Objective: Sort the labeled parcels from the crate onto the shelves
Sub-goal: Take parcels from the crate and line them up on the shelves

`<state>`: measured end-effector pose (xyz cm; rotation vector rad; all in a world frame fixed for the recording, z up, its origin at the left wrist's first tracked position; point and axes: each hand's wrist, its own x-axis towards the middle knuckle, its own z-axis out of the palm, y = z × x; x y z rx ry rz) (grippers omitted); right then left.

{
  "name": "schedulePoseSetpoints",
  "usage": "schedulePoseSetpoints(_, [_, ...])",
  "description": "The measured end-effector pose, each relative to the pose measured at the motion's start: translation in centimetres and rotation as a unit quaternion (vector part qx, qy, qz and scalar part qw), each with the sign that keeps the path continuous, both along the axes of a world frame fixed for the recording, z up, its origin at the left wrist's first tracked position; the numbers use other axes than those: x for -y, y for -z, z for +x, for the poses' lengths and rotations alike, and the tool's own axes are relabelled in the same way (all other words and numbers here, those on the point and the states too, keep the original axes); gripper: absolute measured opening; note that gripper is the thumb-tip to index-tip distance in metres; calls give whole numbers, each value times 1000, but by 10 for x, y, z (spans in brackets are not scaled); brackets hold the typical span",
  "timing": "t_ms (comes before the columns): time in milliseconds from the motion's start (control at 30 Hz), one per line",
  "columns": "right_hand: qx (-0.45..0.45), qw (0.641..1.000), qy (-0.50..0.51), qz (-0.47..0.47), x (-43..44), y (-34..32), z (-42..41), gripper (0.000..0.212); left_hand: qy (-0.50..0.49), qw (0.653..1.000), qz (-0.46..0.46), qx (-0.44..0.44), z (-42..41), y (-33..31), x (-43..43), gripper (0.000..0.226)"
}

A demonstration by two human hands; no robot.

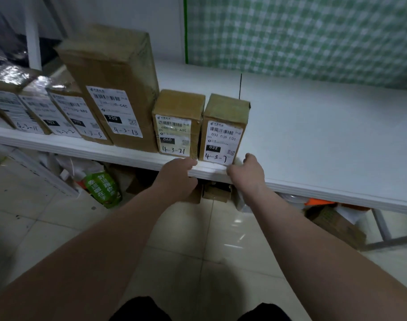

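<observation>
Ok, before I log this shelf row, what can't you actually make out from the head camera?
- Crate: not in the head view.
- Leftmost parcel: cut off by the left edge.
- Printed text on the 4-3-7 parcel: too small, blurred.
- Items under the shelf: dark, hidden by its board.
- Right hand and left hand fingertips: contact with the parcel unclear.

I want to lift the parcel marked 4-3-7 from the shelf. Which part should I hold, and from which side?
Probably grip parcel 4-3-7 by its right face and top, coming from the right: that side is free, while parcel 4-3-21 stands close on its left. It stands upright at the shelf front edge.
</observation>
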<state>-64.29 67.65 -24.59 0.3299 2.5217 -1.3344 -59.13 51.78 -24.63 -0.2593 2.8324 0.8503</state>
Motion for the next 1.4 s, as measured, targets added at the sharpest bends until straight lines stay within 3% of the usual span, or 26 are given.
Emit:
schedulePoseSetpoints(67, [81,992,53,-82,-1,-24,7,52,-53,997,58,2,8,-33,0,40])
schedulePoseSetpoints(200, [247,921,132,-270,1,-77,24,24,-125,982,142,18,30,-93,6,31])
schedulePoseSetpoints(433, [284,885,126,-346,16,-164,77,8,-293,910,293,32,97,-187,18,19])
schedulePoseSetpoints(733, [325,875,56,-355,46,-251,161,11,-427,836,346,8,225,-262,35,11])
schedulePoseSetpoints(933, [333,871,21,-361,77,-281,224,11,-461,809,364,-24,304,-279,51,9])
schedulePoseSetpoints(1200, [343,879,-47,-329,156,-296,330,20,-489,786,377,-35,423,-287,110,8])
schedulePoseSetpoints(1400, [379,868,-112,-301,261,-282,453,19,-556,746,363,-47,562,-284,196,11])
